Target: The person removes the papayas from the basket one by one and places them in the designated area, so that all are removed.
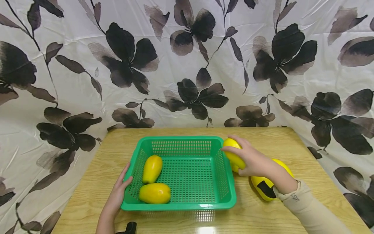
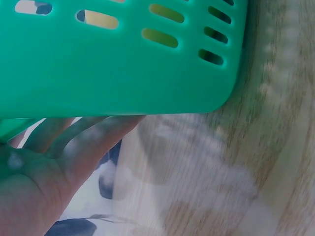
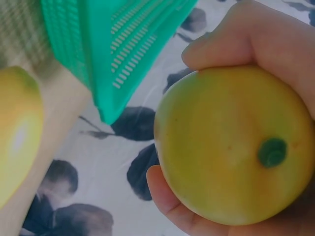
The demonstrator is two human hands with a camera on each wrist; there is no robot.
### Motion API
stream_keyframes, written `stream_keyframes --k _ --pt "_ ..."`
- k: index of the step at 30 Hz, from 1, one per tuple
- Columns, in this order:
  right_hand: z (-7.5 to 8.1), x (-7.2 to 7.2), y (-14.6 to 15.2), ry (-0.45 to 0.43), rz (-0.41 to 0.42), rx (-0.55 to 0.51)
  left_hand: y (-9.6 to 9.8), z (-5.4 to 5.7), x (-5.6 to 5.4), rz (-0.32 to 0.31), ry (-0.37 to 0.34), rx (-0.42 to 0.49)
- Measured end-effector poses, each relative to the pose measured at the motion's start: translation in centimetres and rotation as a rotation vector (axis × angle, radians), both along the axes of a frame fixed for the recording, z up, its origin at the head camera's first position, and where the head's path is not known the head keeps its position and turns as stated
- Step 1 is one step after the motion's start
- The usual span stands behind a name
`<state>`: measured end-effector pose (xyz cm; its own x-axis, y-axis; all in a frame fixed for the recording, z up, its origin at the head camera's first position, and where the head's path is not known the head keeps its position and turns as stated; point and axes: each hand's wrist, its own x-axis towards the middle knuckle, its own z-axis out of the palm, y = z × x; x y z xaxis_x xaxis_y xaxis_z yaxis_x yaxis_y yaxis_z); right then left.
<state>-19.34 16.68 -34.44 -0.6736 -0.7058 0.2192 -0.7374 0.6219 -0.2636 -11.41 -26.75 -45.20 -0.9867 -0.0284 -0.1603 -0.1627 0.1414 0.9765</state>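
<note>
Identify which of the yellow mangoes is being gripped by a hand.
The mango just outside the green basket's right wall, gripped by the right hand. Two others lie inside the basket; another rests on the table behind that wrist.

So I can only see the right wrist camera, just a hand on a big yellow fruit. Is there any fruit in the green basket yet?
Observer: Yes, two yellow fruits lie in the green basket, at its left side.
Operator: What's the other hand doing?
Observer: The left hand rests flat against the basket's left wall.
Operator: Is my fruit over the basket?
Observer: Not quite. The right hand holds the held fruit just outside the right rim.
</note>
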Motion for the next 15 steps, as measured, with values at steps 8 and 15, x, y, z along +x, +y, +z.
stream_keyframes --k 8,15 --pt "-0.8 0.5 1.3 -0.019 -0.059 -0.007 0.1 0.0 -0.1 -0.003 -0.002 0.012" --pt "-1.8 1.2 2.3 -0.043 -0.089 -0.016 0.1 0.0 -0.1 -0.004 -0.012 0.010"
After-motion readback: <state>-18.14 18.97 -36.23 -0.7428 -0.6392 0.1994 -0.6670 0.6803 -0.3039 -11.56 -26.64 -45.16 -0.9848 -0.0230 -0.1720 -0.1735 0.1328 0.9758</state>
